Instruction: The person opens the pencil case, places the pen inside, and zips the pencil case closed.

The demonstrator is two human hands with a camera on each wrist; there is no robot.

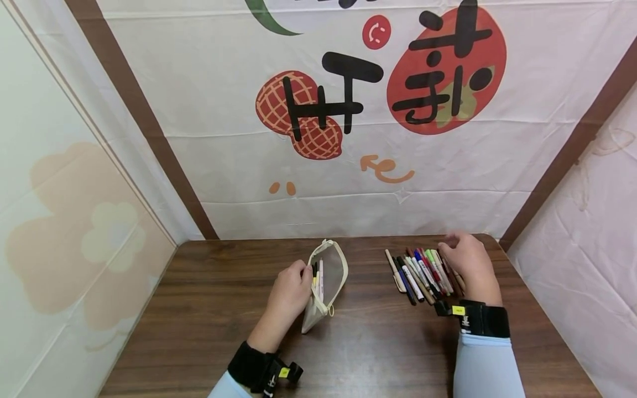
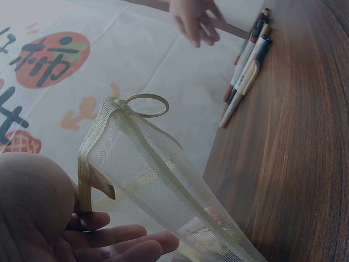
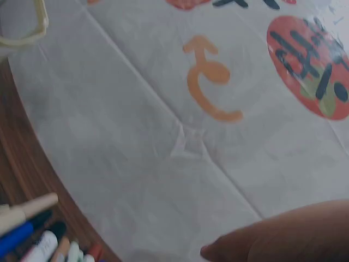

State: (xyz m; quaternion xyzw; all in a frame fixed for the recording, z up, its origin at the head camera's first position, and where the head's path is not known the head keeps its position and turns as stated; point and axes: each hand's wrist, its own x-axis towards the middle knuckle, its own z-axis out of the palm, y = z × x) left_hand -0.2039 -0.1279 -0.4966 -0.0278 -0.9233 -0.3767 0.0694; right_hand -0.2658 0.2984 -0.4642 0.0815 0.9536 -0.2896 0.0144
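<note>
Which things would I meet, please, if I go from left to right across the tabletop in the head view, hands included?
Left hand → mesh pouch → group of pens → right hand.

A dark wood-grain table [image 1: 214,309] meets a white, creased backdrop [image 1: 224,166] printed with red fruit [image 1: 448,61] and black characters [image 1: 353,69], framed by brown strips [image 1: 141,110]. Pale side walls [image 1: 40,99] flank it, the left bearing a faint flower [image 1: 50,265], the right perhaps fabric.

The head view is bright and even, with soft sheen on the flat brown wood-grain tabletop [image 1: 378,348] toward five o'clock; both wrist views look dimmer, hazier.
</note>
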